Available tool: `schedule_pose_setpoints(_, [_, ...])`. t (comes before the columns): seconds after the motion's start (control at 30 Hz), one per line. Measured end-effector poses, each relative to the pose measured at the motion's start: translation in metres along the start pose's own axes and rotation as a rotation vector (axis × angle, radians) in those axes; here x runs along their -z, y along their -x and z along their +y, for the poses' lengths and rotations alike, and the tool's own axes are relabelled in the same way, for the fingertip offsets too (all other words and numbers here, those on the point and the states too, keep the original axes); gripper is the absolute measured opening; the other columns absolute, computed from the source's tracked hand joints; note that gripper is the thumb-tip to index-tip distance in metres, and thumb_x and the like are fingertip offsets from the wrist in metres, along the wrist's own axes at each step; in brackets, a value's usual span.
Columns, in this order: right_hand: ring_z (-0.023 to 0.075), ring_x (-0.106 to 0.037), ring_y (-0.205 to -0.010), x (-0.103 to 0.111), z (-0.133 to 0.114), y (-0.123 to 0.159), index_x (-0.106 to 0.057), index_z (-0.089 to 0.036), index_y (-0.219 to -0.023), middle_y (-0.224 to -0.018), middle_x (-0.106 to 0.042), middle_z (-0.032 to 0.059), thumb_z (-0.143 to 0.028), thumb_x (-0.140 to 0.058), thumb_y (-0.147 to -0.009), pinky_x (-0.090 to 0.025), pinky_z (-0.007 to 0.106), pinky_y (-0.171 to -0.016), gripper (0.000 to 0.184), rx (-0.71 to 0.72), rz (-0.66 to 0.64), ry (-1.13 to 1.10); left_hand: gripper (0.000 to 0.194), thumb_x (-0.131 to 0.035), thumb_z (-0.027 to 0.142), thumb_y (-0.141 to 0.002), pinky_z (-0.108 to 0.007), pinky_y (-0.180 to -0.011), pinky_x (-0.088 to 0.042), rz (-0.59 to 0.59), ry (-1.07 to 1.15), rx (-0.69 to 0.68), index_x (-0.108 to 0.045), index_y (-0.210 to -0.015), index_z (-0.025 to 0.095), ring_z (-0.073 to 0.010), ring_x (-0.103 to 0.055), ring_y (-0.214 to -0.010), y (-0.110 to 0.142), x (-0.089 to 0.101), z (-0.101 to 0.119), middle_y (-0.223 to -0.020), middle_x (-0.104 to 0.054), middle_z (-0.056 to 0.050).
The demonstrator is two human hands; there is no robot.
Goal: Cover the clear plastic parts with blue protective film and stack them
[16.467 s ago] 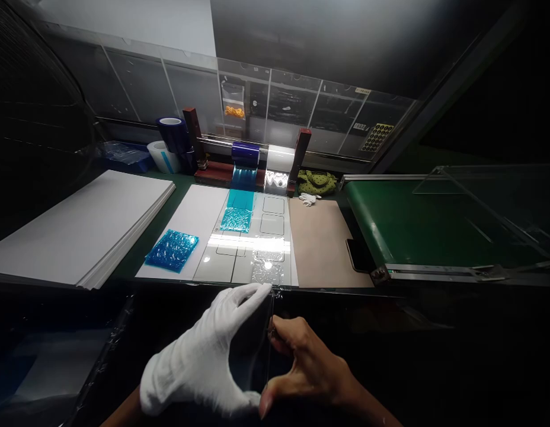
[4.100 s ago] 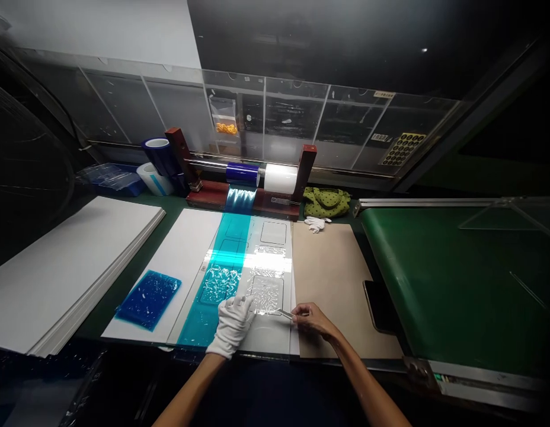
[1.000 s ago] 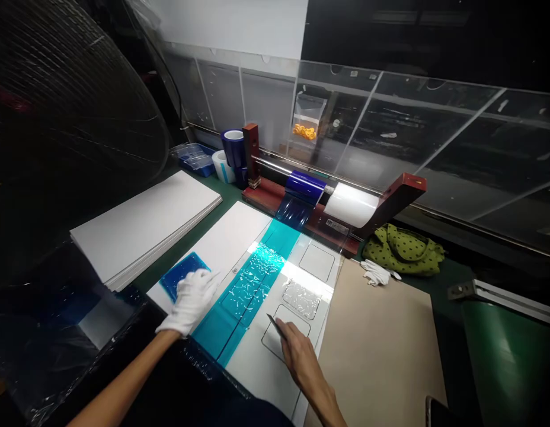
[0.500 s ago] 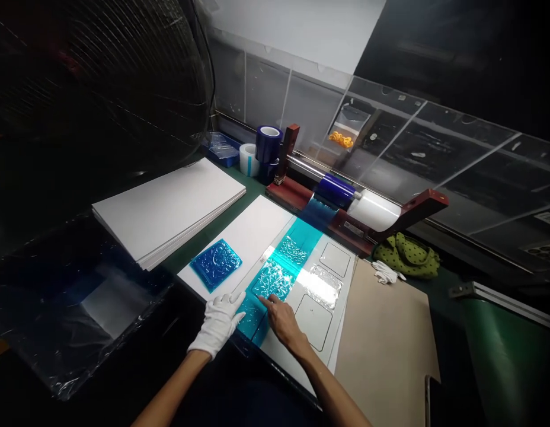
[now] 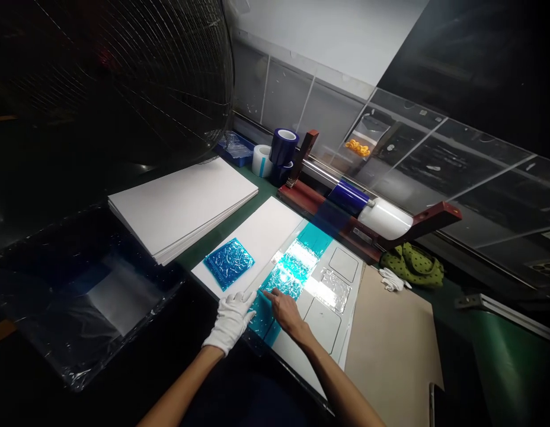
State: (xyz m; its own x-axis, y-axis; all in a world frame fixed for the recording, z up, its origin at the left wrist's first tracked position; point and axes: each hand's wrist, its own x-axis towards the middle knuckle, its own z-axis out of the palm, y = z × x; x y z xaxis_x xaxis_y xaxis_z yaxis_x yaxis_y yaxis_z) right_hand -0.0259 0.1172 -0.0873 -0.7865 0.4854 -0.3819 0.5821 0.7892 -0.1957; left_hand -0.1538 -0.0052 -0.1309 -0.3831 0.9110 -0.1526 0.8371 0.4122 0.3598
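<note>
"What's on the worktop [image 5: 219, 232]?"
"The clear sheet [image 5: 291, 354], with the blue film [image 5: 317, 237] over it."
"And the fingers?"
"Left hand [image 5: 228, 320], gloved: loosely spread by the film's edge. Right hand [image 5: 286, 309]: bent over the film; can't tell whether they pinch it."

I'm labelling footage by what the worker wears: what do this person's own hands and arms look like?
The left hand wears a plain white glove, cloth by its look, covering the fingers and ending around the wrist. The right hand is ungloved. Both forearms are bare, with no sleeves or watch in view.
</note>
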Motion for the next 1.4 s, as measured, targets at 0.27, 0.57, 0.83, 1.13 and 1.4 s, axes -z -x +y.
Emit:
schedule_pose_setpoints(0.27, [0.016, -0.061, -0.072, -0.006, 0.028, 0.044, -0.051, -0.032, -0.127, -0.098, -0.061, 0.0052, -0.023, -0.016, -0.096, -0.035, 0.025, -0.058, 0.047, 0.002, -0.028, -0.015, 0.053, -0.045, 0.059, -0.079, -0.042, -0.078, -0.041, 0.101, 0.366, 0.454, -0.058, -0.103, 0.014, -0.0284, -0.056, -0.089, 0.042, 0.001, -0.018, -0.102, -0.06, -0.014])
schedule_pose_setpoints(0.57, [0.0151, -0.06, -0.07, -0.016, 0.066, 0.106, -0.047, -0.031, -0.131, -0.098, -0.062, 0.0054, -0.016, -0.018, -0.093, -0.034, 0.026, -0.058, 0.05, -0.046, -0.08, -0.035, 0.059, -0.048, 0.07, -0.069, -0.026, -0.056, -0.037, 0.008, 0.933, 0.61, -0.065, -0.082, 0.015, -0.0133, -0.044, -0.055, 0.061, -0.019, -0.008, -0.056, -0.05, 0.003])
schedule_pose_setpoints(0.83, [0.0115, -0.055, -0.061, -0.022, 0.082, 0.145, -0.043, -0.033, -0.133, -0.089, -0.059, 0.0023, -0.009, -0.026, -0.087, -0.03, 0.023, -0.052, 0.055, -0.087, 0.016, -0.119, 0.049, -0.065, 0.057, -0.064, -0.027, -0.07, -0.043, 0.129, 1.12, 0.644, -0.069, -0.088, 0.016, -0.0177, -0.057, -0.075, 0.064, -0.007, 0.018, -0.078, -0.066, -0.003])
schedule_pose_setpoints(1.13, [0.0126, -0.059, -0.068, -0.013, 0.06, 0.134, -0.051, -0.025, -0.127, -0.086, -0.058, 0.0044, -0.009, -0.03, -0.084, -0.041, 0.021, -0.062, 0.051, -0.025, 0.24, -0.362, 0.045, -0.068, 0.051, -0.065, -0.035, -0.093, -0.043, 0.29, 1.227, 0.611, -0.068, -0.096, 0.018, -0.0231, -0.06, -0.1, 0.034, 0.036, -0.024, -0.093, -0.07, -0.005])
schedule_pose_setpoints(1.4, [0.0124, -0.058, -0.063, -0.012, 0.04, 0.111, -0.052, -0.024, -0.127, -0.083, -0.058, 0.0045, -0.01, -0.032, -0.084, -0.042, 0.021, -0.059, 0.049, -0.091, 0.353, -0.375, 0.048, -0.075, 0.048, -0.057, -0.036, -0.095, -0.044, 0.34, 1.242, 0.549, -0.069, -0.092, 0.016, -0.0213, -0.063, -0.097, -0.051, 0.072, -0.101, -0.096, -0.071, -0.007])
